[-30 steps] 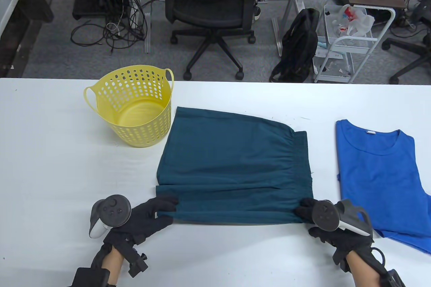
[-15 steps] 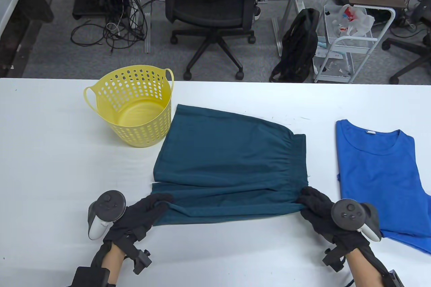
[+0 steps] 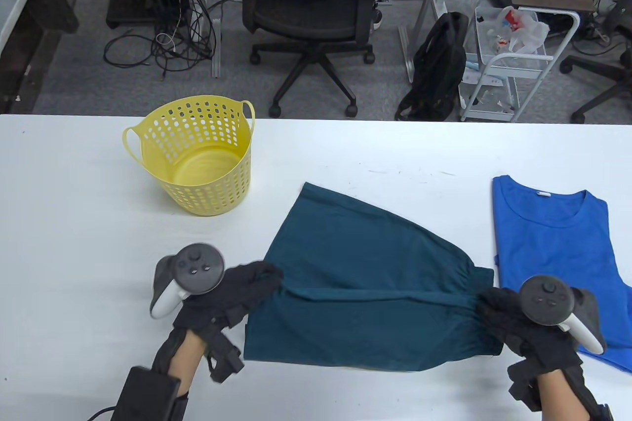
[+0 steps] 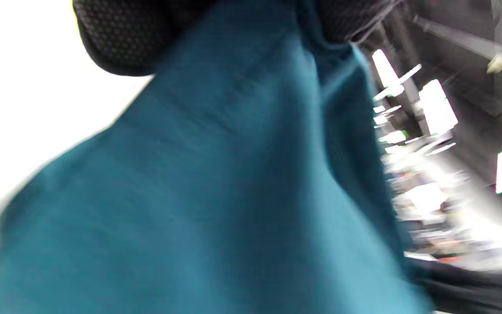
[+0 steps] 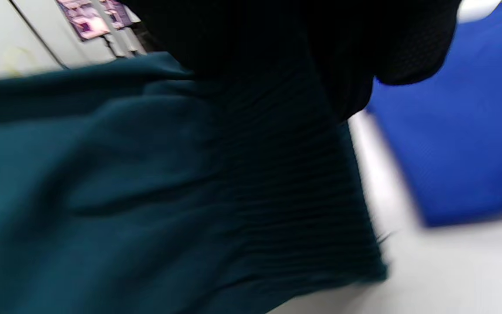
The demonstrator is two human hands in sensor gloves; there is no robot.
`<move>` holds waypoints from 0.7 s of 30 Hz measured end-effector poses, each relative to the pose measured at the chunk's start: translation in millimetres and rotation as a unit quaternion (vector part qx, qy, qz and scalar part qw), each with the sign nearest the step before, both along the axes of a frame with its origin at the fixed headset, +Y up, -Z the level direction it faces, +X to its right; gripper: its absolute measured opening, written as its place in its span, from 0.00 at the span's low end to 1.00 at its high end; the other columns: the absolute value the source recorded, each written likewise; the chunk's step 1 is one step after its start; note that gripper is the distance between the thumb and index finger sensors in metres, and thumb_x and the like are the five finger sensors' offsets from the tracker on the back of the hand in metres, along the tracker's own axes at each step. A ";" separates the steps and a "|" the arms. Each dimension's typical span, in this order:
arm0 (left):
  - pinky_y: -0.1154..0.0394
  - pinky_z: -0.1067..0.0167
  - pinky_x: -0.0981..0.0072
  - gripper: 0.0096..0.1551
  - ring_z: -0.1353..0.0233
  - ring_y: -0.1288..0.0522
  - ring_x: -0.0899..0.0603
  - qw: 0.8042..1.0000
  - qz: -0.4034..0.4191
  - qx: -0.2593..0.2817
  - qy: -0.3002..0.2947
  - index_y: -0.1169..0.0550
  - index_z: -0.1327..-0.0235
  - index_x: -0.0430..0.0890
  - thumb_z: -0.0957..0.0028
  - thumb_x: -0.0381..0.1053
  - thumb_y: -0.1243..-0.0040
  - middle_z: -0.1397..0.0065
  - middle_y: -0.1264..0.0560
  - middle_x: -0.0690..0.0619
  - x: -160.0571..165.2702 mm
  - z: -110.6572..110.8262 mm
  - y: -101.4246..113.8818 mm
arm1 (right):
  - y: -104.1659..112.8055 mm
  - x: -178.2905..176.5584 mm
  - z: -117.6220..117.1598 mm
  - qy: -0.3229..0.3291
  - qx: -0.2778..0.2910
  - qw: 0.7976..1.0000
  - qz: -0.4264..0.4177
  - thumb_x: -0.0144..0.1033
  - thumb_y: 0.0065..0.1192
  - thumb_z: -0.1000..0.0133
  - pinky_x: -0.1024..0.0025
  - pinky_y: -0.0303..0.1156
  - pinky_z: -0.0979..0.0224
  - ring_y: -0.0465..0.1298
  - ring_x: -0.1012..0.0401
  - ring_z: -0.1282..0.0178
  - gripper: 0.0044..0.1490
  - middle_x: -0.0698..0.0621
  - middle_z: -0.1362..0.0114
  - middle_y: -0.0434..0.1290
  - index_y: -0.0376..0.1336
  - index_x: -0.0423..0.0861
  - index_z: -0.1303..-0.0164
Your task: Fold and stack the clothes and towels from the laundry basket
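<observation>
The place is an office or lab workspace. Past the far edge of a white table (image 3: 74, 223), at the top centre of the frame, a black swivel chair (image 3: 308, 11) stands on grey carpet. Tangled cables (image 3: 168, 41) lie at upper left, a backpack (image 3: 437, 68) and a white wire cart (image 3: 508, 60) at upper right.

Both gloved hands are raised apart, the left hand (image 3: 237, 290) and the right hand (image 3: 508, 317) each pinching cloth with curled fingers, forearms entering from below.
</observation>
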State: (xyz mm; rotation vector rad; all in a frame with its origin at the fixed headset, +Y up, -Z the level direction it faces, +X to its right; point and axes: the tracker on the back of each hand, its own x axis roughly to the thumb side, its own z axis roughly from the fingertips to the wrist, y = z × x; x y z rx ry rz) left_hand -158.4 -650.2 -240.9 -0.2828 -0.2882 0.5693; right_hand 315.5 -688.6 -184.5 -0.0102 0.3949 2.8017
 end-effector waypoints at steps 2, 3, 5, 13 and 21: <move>0.25 0.33 0.39 0.26 0.29 0.21 0.35 0.993 -0.110 0.029 0.036 0.24 0.26 0.52 0.31 0.63 0.48 0.19 0.26 0.39 26.4 -37.2 5.2 | 2.3 -7.3 -12.5 -0.026 0.001 0.997 0.068 0.32 0.56 0.32 0.32 0.65 0.30 0.72 0.34 0.31 0.29 0.24 0.20 0.64 0.67 0.31 0.25; 0.26 0.32 0.38 0.26 0.27 0.22 0.35 0.983 -0.166 0.044 0.059 0.25 0.25 0.54 0.32 0.63 0.48 0.18 0.27 0.40 44.4 -63.5 0.1 | 1.3 -12.6 -23.8 -0.045 0.000 0.993 0.111 0.33 0.55 0.32 0.31 0.64 0.29 0.70 0.33 0.29 0.29 0.24 0.18 0.62 0.67 0.33 0.23; 0.27 0.31 0.37 0.27 0.24 0.24 0.34 0.970 -0.228 0.036 0.079 0.26 0.24 0.55 0.33 0.63 0.47 0.15 0.30 0.40 66.5 -101.2 -18.4 | -5.2 -20.7 -44.8 -0.064 -0.007 0.983 0.174 0.34 0.54 0.31 0.30 0.61 0.27 0.66 0.32 0.26 0.29 0.25 0.16 0.59 0.65 0.36 0.22; 0.34 0.26 0.31 0.29 0.15 0.35 0.32 0.948 -0.300 -0.040 0.095 0.33 0.21 0.65 0.38 0.63 0.48 0.08 0.40 0.43 93.7 -180.5 -122.2 | -57.3 -41.6 -98.9 -0.068 -0.046 0.935 0.345 0.39 0.47 0.32 0.28 0.55 0.22 0.57 0.33 0.18 0.30 0.32 0.11 0.51 0.61 0.49 0.19; 0.28 0.30 0.38 0.24 0.26 0.24 0.37 0.924 -0.371 -0.044 0.080 0.20 0.36 0.49 0.34 0.61 0.47 0.21 0.27 0.46 60.2 -138.8 -116.7 | -75.9 -47.6 -116.6 -0.053 -0.034 0.957 0.282 0.41 0.47 0.33 0.29 0.54 0.21 0.56 0.34 0.17 0.30 0.34 0.11 0.52 0.60 0.50 0.19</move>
